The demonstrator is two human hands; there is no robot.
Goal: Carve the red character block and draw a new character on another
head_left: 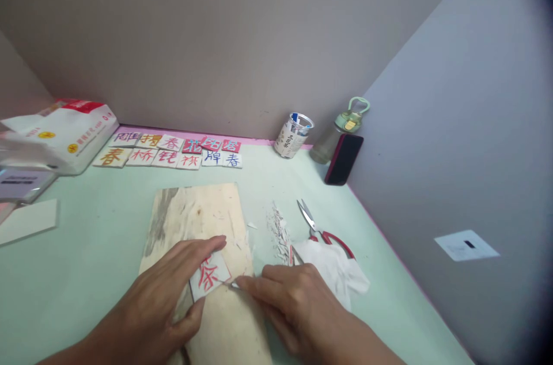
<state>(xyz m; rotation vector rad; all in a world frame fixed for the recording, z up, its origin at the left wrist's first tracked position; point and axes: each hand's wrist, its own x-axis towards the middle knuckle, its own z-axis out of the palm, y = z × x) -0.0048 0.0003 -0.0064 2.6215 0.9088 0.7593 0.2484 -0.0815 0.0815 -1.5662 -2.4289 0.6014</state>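
My left hand [173,281] grips a small white square tile [218,270] with a red character on it, thumb at the near edge and fingers over the far edge. Beneath the tile lies a pale wooden board [216,209] with a dark streak. My right hand [289,299] is closed around a slim metal-tipped carving knife [234,284], whose point meets the tile's right edge. Most of this tool is hidden in my fingers. Dark and reddish shavings [279,227] are scattered to the right of the board.
Two rows of lettered tiles [142,156] lie at the back. A tissue pack [82,140] stands at left. A can of pens [294,137], a bottle [326,143] and a phone [344,160] stand at back right. Red-handled scissors [322,234] lie by a crumpled tissue [332,270].
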